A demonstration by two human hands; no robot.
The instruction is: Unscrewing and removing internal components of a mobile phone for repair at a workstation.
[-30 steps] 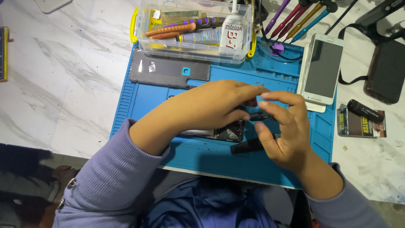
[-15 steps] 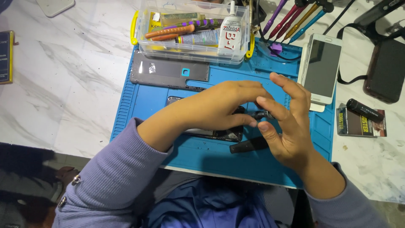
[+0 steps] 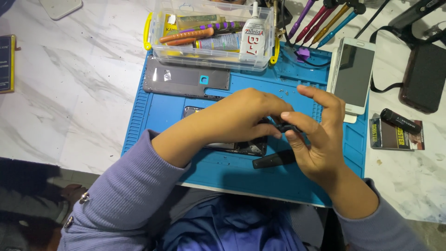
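Small dark part (image 3: 285, 126), pinched between the fingertips of both hands, sits just above the blue work mat (image 3: 162, 111), near the mat's middle. Its shape is too hidden by fingers to make out. The left hand (image 3: 241, 116) reaches across the mat from the left, fingers curled down and closed onto the part, covering most of an opened phone body (image 3: 232, 146) that lies flat on the mat beneath it. The right hand (image 3: 316, 144) comes up from the mat's lower right; its thumb and one finger close on the same part, while the index finger and another stand raised and spread. A black stubby tool (image 3: 274, 160) lies on the mat just below the two hands, touching neither as far as can be seen.

On the mat's upper part lies a grey back cover (image 3: 186, 81) with a small teal-edged opening. Past the mat's top edge stands a clear plastic box (image 3: 209, 51) with yellow clips, holding tubes, pens and a white glue bottle (image 3: 253, 35). Coloured-handled screwdrivers (image 3: 325, 18) fan out above the mat's upper right corner. A white phone (image 3: 353, 76) rests over the mat's right edge, screen up. Further right of the mat, on the marble bench (image 3: 69, 93), sit a small black cylinder (image 3: 399, 122) on a card and a dark pouch (image 3: 425, 76).
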